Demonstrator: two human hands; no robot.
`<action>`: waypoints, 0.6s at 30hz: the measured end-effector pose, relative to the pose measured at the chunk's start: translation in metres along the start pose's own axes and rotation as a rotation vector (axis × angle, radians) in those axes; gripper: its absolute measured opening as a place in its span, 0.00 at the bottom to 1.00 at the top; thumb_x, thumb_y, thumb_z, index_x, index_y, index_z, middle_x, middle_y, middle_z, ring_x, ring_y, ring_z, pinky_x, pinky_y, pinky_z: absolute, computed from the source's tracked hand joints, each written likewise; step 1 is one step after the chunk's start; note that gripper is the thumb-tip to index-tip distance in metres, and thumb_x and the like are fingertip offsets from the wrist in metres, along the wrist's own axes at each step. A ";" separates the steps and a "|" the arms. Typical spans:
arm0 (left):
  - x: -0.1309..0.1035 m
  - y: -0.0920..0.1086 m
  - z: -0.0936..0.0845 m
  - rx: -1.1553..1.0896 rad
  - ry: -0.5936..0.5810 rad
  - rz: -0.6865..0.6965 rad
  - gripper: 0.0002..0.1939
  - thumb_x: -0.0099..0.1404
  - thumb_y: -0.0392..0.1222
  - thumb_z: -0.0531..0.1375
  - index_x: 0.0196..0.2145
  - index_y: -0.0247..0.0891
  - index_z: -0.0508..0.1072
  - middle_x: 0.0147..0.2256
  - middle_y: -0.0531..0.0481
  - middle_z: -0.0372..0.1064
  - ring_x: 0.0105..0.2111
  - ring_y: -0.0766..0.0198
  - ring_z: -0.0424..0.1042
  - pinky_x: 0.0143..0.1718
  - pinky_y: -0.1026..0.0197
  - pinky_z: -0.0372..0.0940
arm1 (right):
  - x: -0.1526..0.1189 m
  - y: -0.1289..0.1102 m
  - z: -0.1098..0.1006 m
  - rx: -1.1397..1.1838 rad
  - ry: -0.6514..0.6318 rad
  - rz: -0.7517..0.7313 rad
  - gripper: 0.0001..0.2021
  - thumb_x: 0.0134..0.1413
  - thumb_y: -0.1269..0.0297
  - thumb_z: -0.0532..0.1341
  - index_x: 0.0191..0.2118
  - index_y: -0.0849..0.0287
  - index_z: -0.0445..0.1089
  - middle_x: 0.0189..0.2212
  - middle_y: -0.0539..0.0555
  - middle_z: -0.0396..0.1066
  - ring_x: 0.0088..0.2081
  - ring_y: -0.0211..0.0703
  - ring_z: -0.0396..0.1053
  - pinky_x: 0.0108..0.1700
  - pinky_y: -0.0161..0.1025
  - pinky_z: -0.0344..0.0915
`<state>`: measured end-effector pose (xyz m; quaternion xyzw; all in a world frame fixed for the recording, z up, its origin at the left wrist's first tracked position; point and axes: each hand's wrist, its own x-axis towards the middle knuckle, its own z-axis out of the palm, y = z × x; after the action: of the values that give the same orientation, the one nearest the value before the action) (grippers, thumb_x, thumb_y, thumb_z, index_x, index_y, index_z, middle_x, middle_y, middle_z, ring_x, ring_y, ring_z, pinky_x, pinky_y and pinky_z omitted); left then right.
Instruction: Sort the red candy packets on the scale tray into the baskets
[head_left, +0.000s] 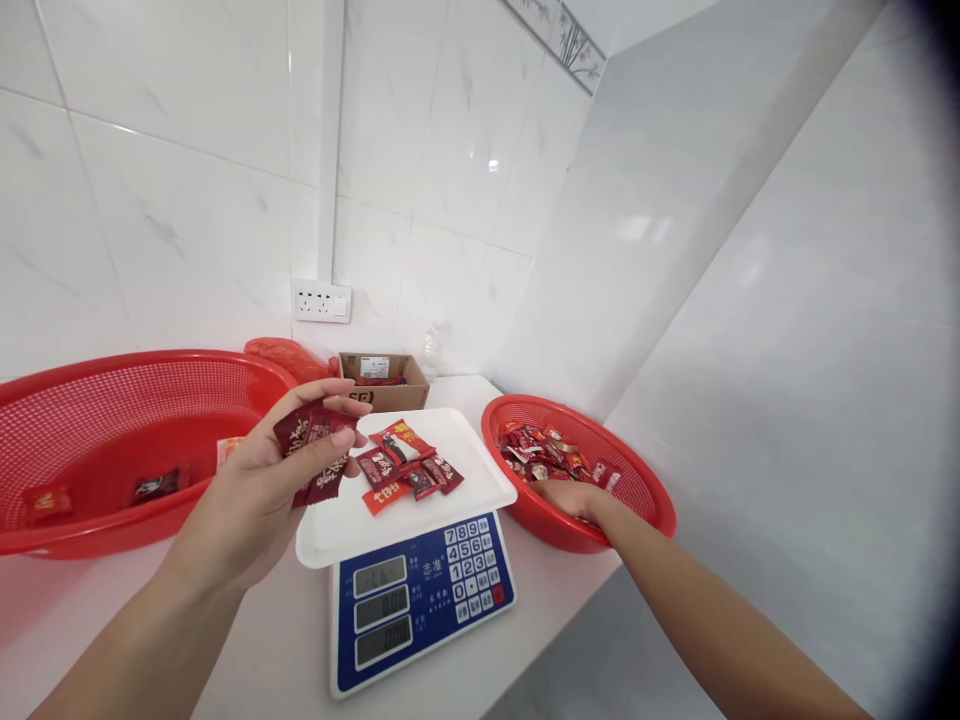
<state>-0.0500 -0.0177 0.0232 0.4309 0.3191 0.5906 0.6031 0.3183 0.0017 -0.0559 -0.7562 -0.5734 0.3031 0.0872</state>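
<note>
Nearest, the left hand (pixel 281 455) grasps dark red packets (pixel 319 455) by the left edge of the white tray (pixel 326 535). Wrapped pieces (pixel 405 460) lie mid-tray, bare margin near and right. The right hand (pixel 566 495) is inside the right basket (pixel 652 475), near side; grip cannot be told.

Bright, even light; glare spots shine on the wall (pixel 420 130) above and right of the socket (pixel 322 301). Wide-angle stretch tilts lines, the far right corner darkens, and the hands look slightly soft.

Free air above tray (pixel 480 465), right side; right basket (pixel 547 522) beside.
</note>
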 end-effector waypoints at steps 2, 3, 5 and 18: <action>0.001 -0.001 -0.001 -0.006 -0.006 0.000 0.17 0.50 0.39 0.73 0.39 0.47 0.77 0.38 0.54 0.76 0.26 0.70 0.72 0.25 0.71 0.70 | 0.000 -0.001 -0.003 0.070 -0.120 0.003 0.11 0.64 0.59 0.59 0.45 0.60 0.72 0.44 0.55 0.74 0.41 0.42 0.73 0.45 0.45 0.71; 0.002 -0.002 -0.002 -0.014 -0.018 0.000 0.18 0.50 0.40 0.73 0.39 0.47 0.77 0.39 0.54 0.76 0.26 0.70 0.72 0.25 0.71 0.71 | 0.000 -0.001 -0.005 0.107 -0.146 -0.008 0.11 0.63 0.59 0.59 0.45 0.59 0.73 0.45 0.56 0.74 0.42 0.43 0.73 0.46 0.45 0.71; 0.004 -0.003 -0.005 -0.030 -0.046 -0.004 0.19 0.49 0.40 0.73 0.40 0.47 0.77 0.39 0.53 0.76 0.26 0.69 0.73 0.25 0.70 0.71 | -0.002 -0.001 -0.008 0.183 -0.173 -0.032 0.11 0.61 0.60 0.60 0.46 0.58 0.74 0.48 0.57 0.74 0.44 0.46 0.73 0.45 0.44 0.70; 0.007 -0.004 -0.007 -0.035 -0.080 -0.021 0.17 0.52 0.40 0.72 0.41 0.48 0.77 0.39 0.55 0.75 0.26 0.70 0.74 0.26 0.71 0.72 | -0.019 0.024 -0.028 0.432 -0.286 -0.178 0.29 0.50 0.51 0.67 0.58 0.53 0.68 0.54 0.58 0.70 0.51 0.50 0.70 0.52 0.46 0.67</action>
<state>-0.0538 -0.0099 0.0171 0.4403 0.2890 0.5718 0.6290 0.3508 -0.0179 -0.0378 -0.6163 -0.5660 0.5133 0.1908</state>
